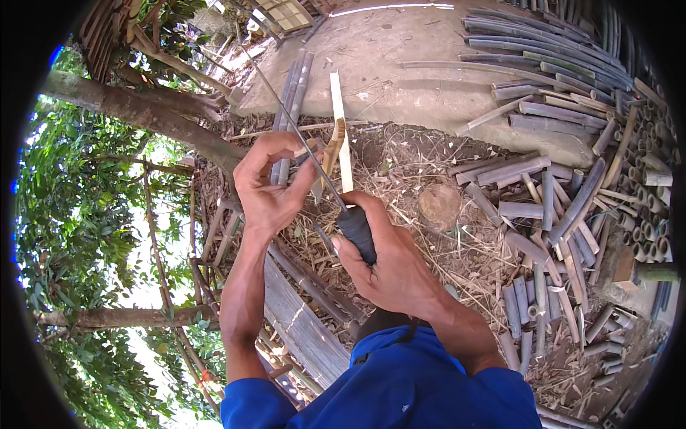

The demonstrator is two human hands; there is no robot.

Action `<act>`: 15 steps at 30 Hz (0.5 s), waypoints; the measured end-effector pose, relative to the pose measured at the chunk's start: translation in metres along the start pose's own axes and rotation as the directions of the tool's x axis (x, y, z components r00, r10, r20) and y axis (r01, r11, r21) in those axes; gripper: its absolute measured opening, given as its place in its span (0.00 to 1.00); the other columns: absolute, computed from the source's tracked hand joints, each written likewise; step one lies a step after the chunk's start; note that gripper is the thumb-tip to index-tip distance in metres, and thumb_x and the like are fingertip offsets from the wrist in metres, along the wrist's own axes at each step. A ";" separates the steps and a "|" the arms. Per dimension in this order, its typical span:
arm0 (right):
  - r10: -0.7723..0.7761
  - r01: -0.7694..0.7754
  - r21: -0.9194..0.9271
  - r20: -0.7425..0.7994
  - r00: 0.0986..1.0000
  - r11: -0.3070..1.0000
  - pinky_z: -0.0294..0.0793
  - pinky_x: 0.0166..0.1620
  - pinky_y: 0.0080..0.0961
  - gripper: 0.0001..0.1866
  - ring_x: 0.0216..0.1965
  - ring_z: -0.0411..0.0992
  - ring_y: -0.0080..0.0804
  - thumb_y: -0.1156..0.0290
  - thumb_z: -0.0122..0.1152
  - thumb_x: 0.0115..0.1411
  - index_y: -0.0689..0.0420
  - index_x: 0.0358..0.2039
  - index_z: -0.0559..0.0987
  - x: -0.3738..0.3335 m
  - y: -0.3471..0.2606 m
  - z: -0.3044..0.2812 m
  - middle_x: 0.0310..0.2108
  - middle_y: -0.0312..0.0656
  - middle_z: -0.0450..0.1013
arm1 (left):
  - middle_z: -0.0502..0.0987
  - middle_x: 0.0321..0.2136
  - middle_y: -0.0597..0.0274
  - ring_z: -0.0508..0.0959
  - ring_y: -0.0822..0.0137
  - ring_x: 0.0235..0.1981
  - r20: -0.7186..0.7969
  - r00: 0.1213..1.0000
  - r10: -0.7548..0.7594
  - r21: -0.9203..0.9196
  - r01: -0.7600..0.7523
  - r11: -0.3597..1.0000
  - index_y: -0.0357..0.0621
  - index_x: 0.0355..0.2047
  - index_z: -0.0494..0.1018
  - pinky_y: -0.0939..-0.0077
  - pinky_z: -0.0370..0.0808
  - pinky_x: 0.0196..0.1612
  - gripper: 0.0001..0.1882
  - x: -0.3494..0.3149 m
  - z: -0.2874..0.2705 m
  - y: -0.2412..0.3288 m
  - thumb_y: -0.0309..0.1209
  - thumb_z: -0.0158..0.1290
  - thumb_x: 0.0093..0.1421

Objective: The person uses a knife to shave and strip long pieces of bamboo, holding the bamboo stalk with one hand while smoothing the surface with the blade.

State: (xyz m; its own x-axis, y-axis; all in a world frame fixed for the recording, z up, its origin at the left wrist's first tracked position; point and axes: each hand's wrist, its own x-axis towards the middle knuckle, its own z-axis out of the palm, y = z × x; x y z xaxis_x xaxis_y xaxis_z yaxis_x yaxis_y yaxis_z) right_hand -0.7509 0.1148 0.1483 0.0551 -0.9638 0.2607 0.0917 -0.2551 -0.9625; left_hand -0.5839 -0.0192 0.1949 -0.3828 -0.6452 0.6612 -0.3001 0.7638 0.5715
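Observation:
My right hand (389, 268) is wrapped round the black handle (356, 233) of a long tool. Its thin dark shaft (275, 93) runs up and to the left, past my left fingers; whether it is a rod or a blade seen edge-on I cannot tell. Closed in a pinch, my left hand (268, 182) holds a small pale-and-dark piece, probably bamboo (306, 151), close beside the shaft. Just right of those fingertips is a curved brown piece (333, 146), partly hidden. Behind it stretches a long pale split strip (336, 93), its lower end by my right thumb and fingers.
Cut bamboo poles (543, 50) lie in rows at the far right, with shorter pieces (529, 211) heaped nearer. A round wood stump (439, 206) sits among shavings right of my hands. A grey plank (304, 322) lies at lower left; a thick branch (143, 111) crosses the upper left.

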 end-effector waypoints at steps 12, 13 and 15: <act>-0.016 0.011 -0.111 -0.052 0.999 0.994 0.74 0.31 0.48 0.24 0.29 0.79 0.62 0.70 0.59 0.67 0.60 0.59 0.62 0.008 0.001 -0.009 0.26 0.60 0.74 | 0.81 0.24 0.62 0.71 0.74 0.20 0.205 0.850 0.486 0.477 -0.520 0.709 0.38 0.36 0.84 0.74 0.66 0.25 0.15 0.152 -0.018 0.112 0.36 0.54 0.70; -0.025 0.019 -0.118 -0.053 0.998 0.993 0.74 0.31 0.48 0.24 0.29 0.79 0.62 0.70 0.59 0.67 0.60 0.59 0.62 0.010 0.003 -0.003 0.26 0.60 0.74 | 0.81 0.23 0.59 0.71 0.72 0.18 0.245 0.826 0.508 0.559 -0.548 0.622 0.37 0.35 0.84 0.72 0.67 0.24 0.17 0.163 -0.015 0.114 0.38 0.54 0.70; -0.023 0.016 -0.109 -0.068 0.997 0.994 0.74 0.31 0.48 0.24 0.28 0.79 0.61 0.69 0.58 0.67 0.62 0.59 0.62 0.009 0.007 0.009 0.26 0.61 0.75 | 0.80 0.21 0.53 0.73 0.64 0.18 0.307 0.948 -0.079 0.819 -0.221 0.530 0.35 0.31 0.83 0.65 0.70 0.25 0.23 0.148 0.015 0.040 0.44 0.53 0.70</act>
State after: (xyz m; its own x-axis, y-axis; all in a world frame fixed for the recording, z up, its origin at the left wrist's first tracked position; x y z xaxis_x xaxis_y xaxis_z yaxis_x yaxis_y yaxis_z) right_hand -0.7405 0.1047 0.1444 -0.0143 -0.9607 0.2773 -0.0162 -0.2770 -0.9607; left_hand -0.6657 -0.0840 0.3086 -0.6075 -0.6663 0.4324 -0.7900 0.5637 -0.2412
